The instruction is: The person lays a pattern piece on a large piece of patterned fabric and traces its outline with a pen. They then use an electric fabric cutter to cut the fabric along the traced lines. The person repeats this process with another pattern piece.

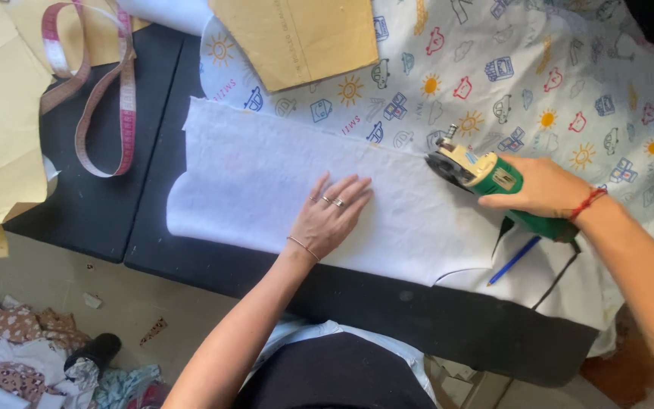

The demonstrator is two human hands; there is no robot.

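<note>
Head view: L hand (332,214) is lying flat, fingers spread, on white fabric (266,189) on the black counter (191,257). R hand (543,187) is gripping a green cutter (486,176) at the fabric's right edge. Blue pen (514,260) is lying nearby, tape measure (100,91) at far left.

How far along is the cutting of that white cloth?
Partly done: behind the green electric cutter a slit already gapes in the white fabric, near the blue pen. In hand: the right hand grips the cutter while the left hand presses the cloth flat. Left: the uncut stretch leftward.
</note>
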